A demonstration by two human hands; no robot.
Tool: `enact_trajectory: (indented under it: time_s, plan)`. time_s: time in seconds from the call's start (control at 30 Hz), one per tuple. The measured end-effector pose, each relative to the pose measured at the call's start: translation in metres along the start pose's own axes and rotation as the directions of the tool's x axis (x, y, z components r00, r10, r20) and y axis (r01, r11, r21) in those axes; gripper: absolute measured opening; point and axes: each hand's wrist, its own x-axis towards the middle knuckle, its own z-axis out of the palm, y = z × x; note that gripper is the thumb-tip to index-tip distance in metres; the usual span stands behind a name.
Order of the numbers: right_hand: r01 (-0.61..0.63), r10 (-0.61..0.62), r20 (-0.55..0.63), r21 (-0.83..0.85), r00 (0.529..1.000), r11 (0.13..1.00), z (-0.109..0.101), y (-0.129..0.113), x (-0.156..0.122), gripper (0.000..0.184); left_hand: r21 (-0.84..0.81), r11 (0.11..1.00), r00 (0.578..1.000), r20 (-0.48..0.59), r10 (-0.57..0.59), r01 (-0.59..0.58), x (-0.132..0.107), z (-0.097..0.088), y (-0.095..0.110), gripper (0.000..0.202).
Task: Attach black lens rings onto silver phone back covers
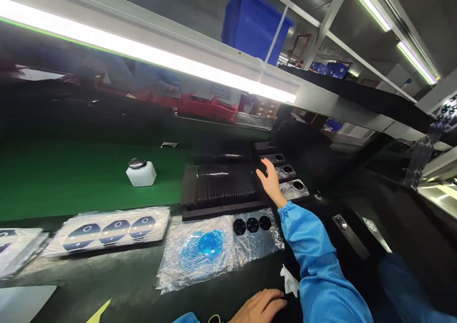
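Note:
My right hand [270, 182], in a blue sleeve, reaches forward to the right end of a long row of thin black parts [218, 185] standing on edge on a black tray [221, 210]. Its fingers rest on the row's end, partly curled; what they hold, if anything, is hidden. Beside it lies a column of dark phone-back pieces with round camera holes [290, 180]. My left hand [260, 306] lies low at the bottom edge, fingers loosely bent on the dark bench, next to a white scrap [289, 279].
Clear plastic bags lie along the bench: one with blue discs [200, 249], one with black round parts [253, 225], one with three oval pieces [113, 229]. A white bottle [140, 172] stands on the green conveyor belt. A blue bin [254, 24] sits on the overhead shelf.

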Motion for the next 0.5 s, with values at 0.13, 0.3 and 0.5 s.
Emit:
enact_trajectory:
  time_s: [0.13,0.3,0.5]
  plan:
    - [-0.103,0.109,-0.116,0.056,0.987,0.993,-0.053,-0.001,-0.062,0.045,-0.043,0.998,0.998,0.049,0.047,-0.045,0.003,-0.015,-0.004,0.049]
    - [-0.311,0.519,-0.127,0.673,0.845,0.671,-0.085,-0.007,-0.159,0.034,-0.135,0.991,0.998,-0.063,-0.031,0.022,-0.004,-0.029,0.010,0.041]
    - [-0.474,0.673,0.138,0.811,0.726,0.344,-0.078,-0.032,-0.229,0.040,-0.174,0.982,0.992,-0.087,-0.095,0.079,-0.001,-0.039,0.011,0.038]
